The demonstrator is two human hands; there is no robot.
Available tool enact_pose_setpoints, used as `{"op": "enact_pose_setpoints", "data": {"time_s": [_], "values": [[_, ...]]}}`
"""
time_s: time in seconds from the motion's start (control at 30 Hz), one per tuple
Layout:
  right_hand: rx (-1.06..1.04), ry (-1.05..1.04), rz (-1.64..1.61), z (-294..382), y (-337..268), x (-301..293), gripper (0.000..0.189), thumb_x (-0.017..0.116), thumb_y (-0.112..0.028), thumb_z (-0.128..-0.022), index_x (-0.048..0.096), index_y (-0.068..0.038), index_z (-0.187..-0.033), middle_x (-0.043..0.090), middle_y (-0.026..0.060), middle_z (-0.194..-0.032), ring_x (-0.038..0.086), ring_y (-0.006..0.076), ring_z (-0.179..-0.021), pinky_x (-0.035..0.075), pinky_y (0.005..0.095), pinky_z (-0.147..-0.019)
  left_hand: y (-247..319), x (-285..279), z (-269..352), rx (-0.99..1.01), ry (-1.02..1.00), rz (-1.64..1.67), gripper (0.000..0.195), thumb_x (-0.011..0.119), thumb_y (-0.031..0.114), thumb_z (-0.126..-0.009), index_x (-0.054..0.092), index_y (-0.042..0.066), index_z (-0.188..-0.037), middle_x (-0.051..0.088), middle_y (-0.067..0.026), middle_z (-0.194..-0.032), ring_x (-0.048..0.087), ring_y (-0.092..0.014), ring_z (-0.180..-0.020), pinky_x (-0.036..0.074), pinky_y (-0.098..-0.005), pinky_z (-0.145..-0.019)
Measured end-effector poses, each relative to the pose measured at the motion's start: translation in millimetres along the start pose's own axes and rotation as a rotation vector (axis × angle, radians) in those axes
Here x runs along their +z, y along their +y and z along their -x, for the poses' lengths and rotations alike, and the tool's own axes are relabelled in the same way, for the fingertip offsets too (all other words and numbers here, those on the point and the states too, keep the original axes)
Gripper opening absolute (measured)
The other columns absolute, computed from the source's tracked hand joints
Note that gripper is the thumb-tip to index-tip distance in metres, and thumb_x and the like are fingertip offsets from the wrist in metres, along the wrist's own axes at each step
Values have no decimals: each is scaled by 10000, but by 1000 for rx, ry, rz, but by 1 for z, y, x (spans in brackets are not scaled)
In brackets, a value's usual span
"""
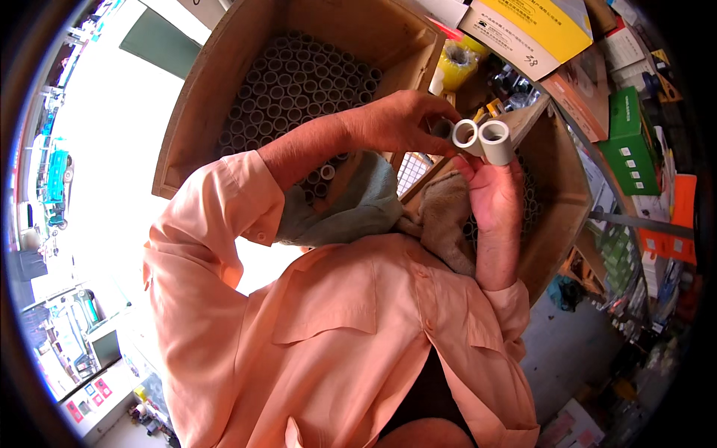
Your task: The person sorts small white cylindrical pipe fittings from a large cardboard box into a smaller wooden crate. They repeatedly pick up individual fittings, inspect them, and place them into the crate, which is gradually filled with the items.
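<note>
Short white plastic pipe fittings, which look like couplings, are held together between my two hands above the gap between two wooden boxes. My left hand [406,120] reaches across from the left. Its fingers close around a shaded fitting [442,129], and their tips meet a white fitting [475,147]. From below, my right hand [493,193] grips another white fitting [498,154], its open end turned up. These two white fittings sit side by side, touching. Which hand bears the middle one I cannot tell. Fingers partly hide the shaded fitting.
Standing fittings [291,89] fill the floor of the left wooden box [224,61]. More lie in the right wooden box [560,218]. A grey-green cloth [364,196] and a brown cloth [445,207] drape over the near edges. Cartons [521,33] and a green box [627,140] stand at right.
</note>
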State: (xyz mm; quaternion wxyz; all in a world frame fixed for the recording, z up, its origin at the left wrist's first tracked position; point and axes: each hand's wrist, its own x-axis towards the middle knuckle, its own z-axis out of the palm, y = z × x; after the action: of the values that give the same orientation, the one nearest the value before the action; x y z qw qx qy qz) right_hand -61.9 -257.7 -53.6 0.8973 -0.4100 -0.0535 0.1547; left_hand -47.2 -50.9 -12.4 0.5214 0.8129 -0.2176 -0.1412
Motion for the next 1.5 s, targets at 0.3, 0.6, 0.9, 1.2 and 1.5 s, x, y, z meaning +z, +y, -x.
{"op": "enact_pose_setpoints", "data": {"time_s": [0.3, 0.6, 0.9, 1.2, 1.5], "values": [[96, -16, -45, 1, 1, -10, 445, 631, -227, -812, 488, -49, -1194, 566, 127, -1101, 595, 229, -951, 555, 375, -751, 7, -10, -1, -50, -23, -149, 291, 676, 155, -782, 609, 28, -1035, 571, 11, -702, 488, -44, -646, 428, -221, -577], [102, -48, -106, -2, 2, -15, 383, 577, -193, -850, 486, -40, -1190, 571, 131, -1115, 598, 237, -978, 545, 356, -778, -45, -59, 13, -304, -25, -423, 324, 666, 195, -757, 613, 36, -1034, 622, -72, -758, 538, -89, -682, 451, -254, -594], [78, -45, -87, -2, 5, -17, 394, 570, -180, -855, 478, -50, -1216, 574, 120, -1114, 604, 220, -962, 539, 375, -796, -134, -43, 62, -914, -400, -614, 380, 680, 293, -713, 625, -3, -944, 627, -161, -813, 601, -278, -730, 483, -370, -655], [65, -56, -63, 0, 5, -17, 384, 585, -165, -842, 504, -49, -1199, 571, 109, -1125, 595, 228, -980, 527, 386, -815, -177, -11, 85, -725, -329, -580, 448, 718, 307, -654, 631, -12, -955, 639, -159, -783, 614, -262, -730, 488, -367, -685], [59, -58, -71, 0, 6, -18, 395, 593, -160, -835, 501, -39, -1199, 574, 106, -1119, 595, 229, -978, 521, 394, -817, -175, -3, 79, -854, -437, -515, 379, 721, 272, -649, 636, -12, -885, 644, -139, -784, 606, -224, -707, 483, -354, -637]]}}
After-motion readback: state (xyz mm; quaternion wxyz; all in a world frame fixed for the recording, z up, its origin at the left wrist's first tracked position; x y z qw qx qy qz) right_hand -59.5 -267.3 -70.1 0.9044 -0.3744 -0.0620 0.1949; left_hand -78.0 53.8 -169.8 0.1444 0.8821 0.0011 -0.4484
